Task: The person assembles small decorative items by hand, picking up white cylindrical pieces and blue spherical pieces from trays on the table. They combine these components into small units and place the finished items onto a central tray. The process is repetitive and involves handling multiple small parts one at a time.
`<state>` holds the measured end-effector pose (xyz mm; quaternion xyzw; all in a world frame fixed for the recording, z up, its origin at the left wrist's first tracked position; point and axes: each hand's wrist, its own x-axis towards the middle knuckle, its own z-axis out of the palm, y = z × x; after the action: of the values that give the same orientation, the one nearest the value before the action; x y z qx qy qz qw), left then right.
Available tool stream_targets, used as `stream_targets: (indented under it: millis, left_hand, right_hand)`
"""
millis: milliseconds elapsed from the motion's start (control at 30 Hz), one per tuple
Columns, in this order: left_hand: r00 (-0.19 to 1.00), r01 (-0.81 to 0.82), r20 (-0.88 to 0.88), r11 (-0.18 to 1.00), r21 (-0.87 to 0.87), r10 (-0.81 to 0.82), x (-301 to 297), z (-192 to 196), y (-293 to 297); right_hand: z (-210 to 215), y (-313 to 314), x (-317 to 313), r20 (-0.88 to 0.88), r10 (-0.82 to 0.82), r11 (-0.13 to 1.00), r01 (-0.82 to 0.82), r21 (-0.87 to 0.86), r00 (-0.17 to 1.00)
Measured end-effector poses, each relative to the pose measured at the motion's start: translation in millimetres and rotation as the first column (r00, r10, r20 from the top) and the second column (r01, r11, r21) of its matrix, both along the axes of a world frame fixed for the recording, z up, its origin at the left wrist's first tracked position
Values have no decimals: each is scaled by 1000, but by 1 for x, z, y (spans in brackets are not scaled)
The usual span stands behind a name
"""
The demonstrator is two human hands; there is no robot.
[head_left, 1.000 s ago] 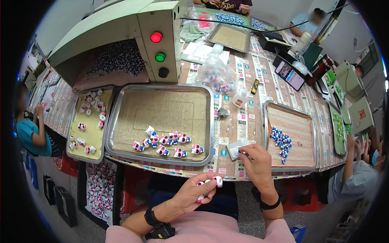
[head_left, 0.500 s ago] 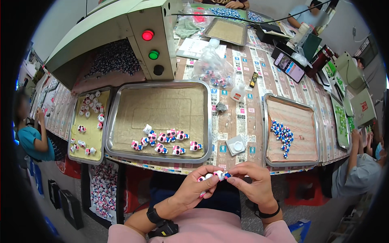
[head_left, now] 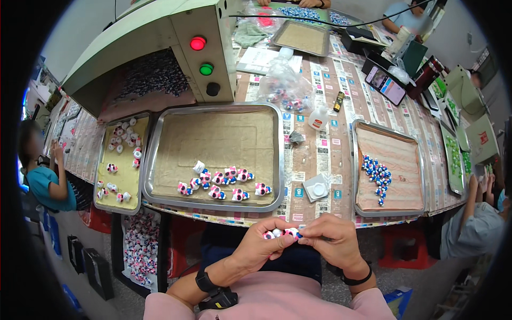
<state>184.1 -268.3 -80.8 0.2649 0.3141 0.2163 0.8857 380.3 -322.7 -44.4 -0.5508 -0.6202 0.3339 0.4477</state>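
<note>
In front of my chest, my left hand (head_left: 253, 246) is closed around a few small white-and-pink toy pieces (head_left: 270, 234). One of them, a white-and-pink figurine head (head_left: 289, 232), sticks out between thumb and fingers. With thumb and fingertips my right hand (head_left: 335, 239) pinches a tiny blue-and-white figurine body (head_left: 300, 234) against that head; the contact is partly hidden by my fingers. Beyond my hands, a metal tray (head_left: 280, 160) lined with tan cloth carries several figurines (head_left: 217, 178). To the right, another tray (head_left: 421, 186) contains a cluster of small blue-and-white bodies (head_left: 377, 175).
A yellow-lined tray (head_left: 118, 165) with white-and-pink heads stands at left, below a machine (head_left: 223, 64) with red and green lights. Nearby are a white glue bottle (head_left: 319, 117), a white square dish (head_left: 316, 189), a plastic bag (head_left: 285, 88) and a phone (head_left: 386, 86). Other people sit around.
The blue-and-white body has come closer against the head, and my right fingers cover more of it. The whole view has shifted slightly; the trays look unchanged.
</note>
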Motion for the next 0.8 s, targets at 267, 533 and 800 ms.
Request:
stream_targets:
  millis: [267,533,800]
  left_hand:
    - [945,45,-295,840,541,140,-26,25,27]
    - [538,440,-493,271,856,684,-92,25,82]
    - [398,457,-549,360,814,735,-91,23,81]
  right_hand:
    - [15,-2,-8,2,-49,999,49,-23,999]
    - [6,-20,30,59,-309,949,305,75,949]
    - [-8,-35,96,231,-672,738,664,123,704]
